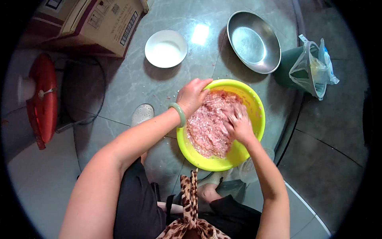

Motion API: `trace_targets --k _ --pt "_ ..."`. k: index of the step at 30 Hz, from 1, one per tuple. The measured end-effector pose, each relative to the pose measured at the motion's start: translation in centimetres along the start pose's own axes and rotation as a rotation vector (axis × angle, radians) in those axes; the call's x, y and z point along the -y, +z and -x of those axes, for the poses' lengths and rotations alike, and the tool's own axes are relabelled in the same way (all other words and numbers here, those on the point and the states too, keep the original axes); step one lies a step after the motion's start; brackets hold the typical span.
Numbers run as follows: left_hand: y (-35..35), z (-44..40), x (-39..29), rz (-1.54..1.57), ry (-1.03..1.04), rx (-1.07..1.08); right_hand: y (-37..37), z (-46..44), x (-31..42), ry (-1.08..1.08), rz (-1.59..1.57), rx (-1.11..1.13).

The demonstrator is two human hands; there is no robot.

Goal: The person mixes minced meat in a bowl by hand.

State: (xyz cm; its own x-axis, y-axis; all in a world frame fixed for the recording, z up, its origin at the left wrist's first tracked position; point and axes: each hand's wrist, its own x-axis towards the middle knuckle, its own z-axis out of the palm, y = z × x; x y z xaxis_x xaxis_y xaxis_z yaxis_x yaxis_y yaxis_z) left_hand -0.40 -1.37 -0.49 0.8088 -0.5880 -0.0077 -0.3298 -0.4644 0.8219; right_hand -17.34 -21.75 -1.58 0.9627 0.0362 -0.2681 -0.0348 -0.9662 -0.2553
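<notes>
A yellow-green plastic basin (260, 119) in front of me holds pink minced meat (209, 123) with pale bits through it and a redder patch at its far side. My left hand (191, 96), below a pale green bangle (179, 114), is closed on the basin's left rim. Inside the basin, my right hand (240, 125) works in the meat with bent fingers. Meat coats these fingers, and motion smears them, so how far they close is unclear.
A white bowl (166, 48) and a metal basin (254, 42) rest on the tiled floor beyond. At right stands a green bin (290, 69) with a plastic liner. Cardboard boxes (99, 28) and a red stool-like seat (43, 99) are at left.
</notes>
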Motion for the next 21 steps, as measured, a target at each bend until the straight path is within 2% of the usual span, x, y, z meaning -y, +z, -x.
trace_targets --k 1,3,5,7,8,9,11,13,14,15,17,19,21 --pt "0.0 0.0 -0.1 0.006 0.000 -0.005 0.7 2.0 0.1 0.026 0.013 -0.047" --pt "-0.1 0.0 -0.3 0.006 -0.040 0.013 2.1 6.2 2.5 0.204 -0.150 0.046" --pt "-0.1 0.0 -0.3 0.002 -0.034 0.009 -0.3 7.3 8.1 0.296 -0.303 0.234" --pt "0.2 -0.1 -0.3 -0.005 -0.023 0.004 0.3 6.8 10.6 0.067 -0.351 0.193" --pt "0.3 0.0 -0.3 -0.005 -0.022 0.001 0.5 5.8 11.6 0.017 -0.227 0.157" --pt "0.2 0.0 -0.2 -0.006 -0.022 0.000 -0.1 3.7 11.5 0.005 -0.234 0.152" --pt "0.2 0.1 -0.1 0.000 -0.005 -0.012 -1.3 -1.4 10.1 -0.299 -0.036 0.099" --pt "0.1 0.0 0.1 0.009 -0.009 0.017 -2.4 -3.8 7.6 -0.153 0.051 0.080" --pt "0.0 -0.1 0.1 0.008 -0.005 0.006 -2.4 -4.1 5.9 -0.159 0.021 -0.073" --pt "0.1 -0.1 0.2 0.022 -0.015 0.010 -2.1 -3.7 4.8 -0.165 0.030 -0.080" --pt "0.0 -0.3 -0.2 0.047 -0.013 0.012 -1.3 -0.9 3.7 -0.022 -0.109 -0.088" --pt "-0.4 -0.1 -0.5 0.051 -0.083 0.075 -1.9 1.6 4.4 -0.015 0.025 -0.078" --pt "-0.4 -0.4 -0.3 0.032 -0.064 0.100 -2.2 3.4 5.3 0.008 -0.055 0.097"
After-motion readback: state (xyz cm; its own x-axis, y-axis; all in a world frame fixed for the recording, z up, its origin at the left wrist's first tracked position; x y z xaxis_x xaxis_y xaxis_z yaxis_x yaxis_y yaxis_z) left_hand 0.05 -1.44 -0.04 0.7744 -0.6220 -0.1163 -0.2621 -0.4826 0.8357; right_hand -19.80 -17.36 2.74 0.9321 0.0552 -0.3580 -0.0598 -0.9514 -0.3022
